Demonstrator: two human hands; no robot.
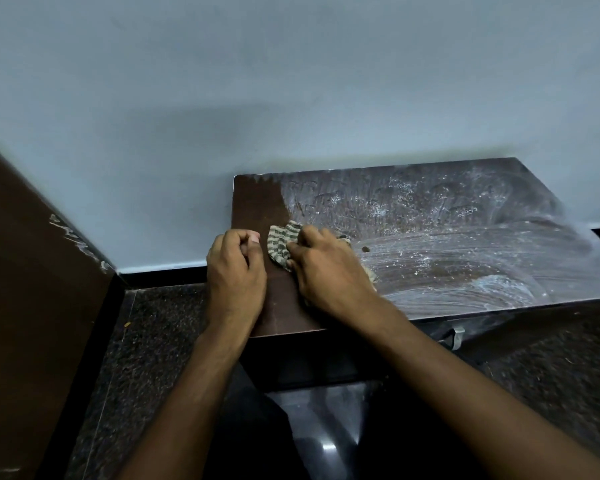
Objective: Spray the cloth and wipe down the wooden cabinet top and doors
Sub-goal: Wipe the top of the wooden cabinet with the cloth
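Observation:
A dark wooden cabinet top (447,216) stands against the pale wall. Most of it is covered with whitish streaks and specks; a strip at its left end is bare brown wood. My right hand (329,271) grips a bunched striped cloth (282,242) and presses it on the top near the edge of the streaked area. My left hand (234,271) rests on the top's left edge with its fingers curled, holding nothing that I can see. The cabinet doors are hidden below the top's front edge.
A metal handle (456,337) shows under the top's front edge. A dark brown panel (32,306) stands at the left. Speckled dark floor (146,341) lies between it and the cabinet, with a black skirting (160,274) along the wall.

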